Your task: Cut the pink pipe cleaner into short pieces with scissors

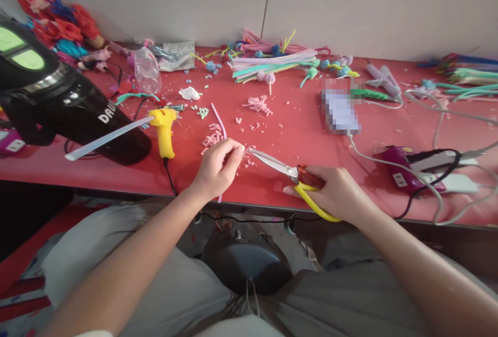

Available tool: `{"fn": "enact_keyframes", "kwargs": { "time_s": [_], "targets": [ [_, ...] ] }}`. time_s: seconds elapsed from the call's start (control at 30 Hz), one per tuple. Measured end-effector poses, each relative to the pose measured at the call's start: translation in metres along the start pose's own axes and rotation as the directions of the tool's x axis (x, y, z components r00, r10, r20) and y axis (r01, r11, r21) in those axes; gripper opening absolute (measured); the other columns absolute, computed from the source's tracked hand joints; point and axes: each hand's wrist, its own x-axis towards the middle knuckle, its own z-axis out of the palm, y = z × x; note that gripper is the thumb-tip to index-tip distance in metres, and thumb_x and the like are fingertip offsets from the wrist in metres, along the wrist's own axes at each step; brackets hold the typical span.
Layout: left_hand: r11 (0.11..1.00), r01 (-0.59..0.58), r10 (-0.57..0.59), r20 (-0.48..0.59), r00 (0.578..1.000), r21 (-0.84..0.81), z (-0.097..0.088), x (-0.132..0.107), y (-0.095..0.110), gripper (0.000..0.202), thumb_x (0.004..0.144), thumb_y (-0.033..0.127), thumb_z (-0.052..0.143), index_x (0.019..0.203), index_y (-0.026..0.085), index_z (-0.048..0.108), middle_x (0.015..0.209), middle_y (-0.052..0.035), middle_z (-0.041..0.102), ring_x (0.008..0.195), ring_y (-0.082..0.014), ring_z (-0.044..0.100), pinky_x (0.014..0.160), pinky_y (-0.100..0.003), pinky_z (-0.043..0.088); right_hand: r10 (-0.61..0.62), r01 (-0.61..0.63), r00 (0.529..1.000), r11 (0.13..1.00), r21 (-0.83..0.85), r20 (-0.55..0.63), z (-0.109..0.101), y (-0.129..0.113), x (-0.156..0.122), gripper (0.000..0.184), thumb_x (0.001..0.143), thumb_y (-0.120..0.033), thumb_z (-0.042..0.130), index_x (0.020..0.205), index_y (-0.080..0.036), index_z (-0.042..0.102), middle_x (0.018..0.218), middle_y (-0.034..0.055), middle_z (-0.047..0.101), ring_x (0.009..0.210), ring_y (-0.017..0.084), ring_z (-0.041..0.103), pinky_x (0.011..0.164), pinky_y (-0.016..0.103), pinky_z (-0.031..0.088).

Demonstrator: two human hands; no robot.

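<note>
My left hand [220,168] is closed in a pinch above the table's front part. Whatever sits between its fingertips is too small to make out. A lilac pipe cleaner [218,119] shows above and below this hand; I cannot tell whether the fingers hold it. My right hand [336,192] grips scissors [274,162] with red and yellow handles. Their blades look nearly together and point left, with the tips close to my left fingertips. Short pink pieces [212,137] lie beside the left hand, and a second pink pile [259,104] is farther back.
A yellow glue gun [165,132] with a long glue stick and a black vacuum-like device [73,93] stand left. Bundled pipe cleaners [276,65] lie at the back, near a plastic bottle [147,71]. Cables and a purple power strip [404,168] occupy the right.
</note>
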Motion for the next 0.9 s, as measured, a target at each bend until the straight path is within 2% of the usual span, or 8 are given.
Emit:
{"fn": "enact_keyframes", "kwargs": {
  "time_s": [0.27,0.6,0.9],
  "targets": [
    [1.000,0.017,-0.017,0.007,1.000,-0.008,0.0000,0.0000,0.0003,0.023,0.098,0.027,0.047,0.078,0.018,0.053,0.070,-0.0002,0.056,0.066,-0.0109,0.052,0.062,-0.026,0.040,0.009,-0.009,1.000,1.000,-0.028,-0.001,0.0013,0.0007,0.0013,0.061,0.064,-0.069,0.071,0.058,-0.021,0.035,0.056,-0.0065,0.027,0.059,0.011,0.022,0.046,0.022,0.024],
    [1.000,0.017,-0.017,0.010,1.000,-0.001,0.0000,0.0003,-0.0010,0.023,0.099,0.028,0.045,0.079,0.018,0.053,0.070,-0.0007,0.056,0.066,-0.0118,0.052,0.061,-0.026,0.041,0.010,-0.009,1.000,1.000,0.016,-0.015,-0.0007,-0.0001,0.0000,0.058,0.066,-0.071,0.069,0.059,-0.021,0.041,0.056,-0.0057,0.029,0.058,0.011,0.025,0.046,0.023,0.025],
    [0.999,0.020,-0.020,-0.003,1.000,0.029,0.0003,-0.0006,-0.0021,0.024,0.099,0.031,0.047,0.079,0.019,0.054,0.070,-0.0012,0.056,0.066,-0.0123,0.051,0.060,-0.026,0.040,0.032,-0.032,0.999,0.999,0.012,0.039,-0.0027,-0.0011,0.0010,0.056,0.065,-0.068,0.071,0.060,-0.021,0.042,0.058,-0.0053,0.031,0.058,0.011,0.026,0.046,0.023,0.026]
  ]
}}
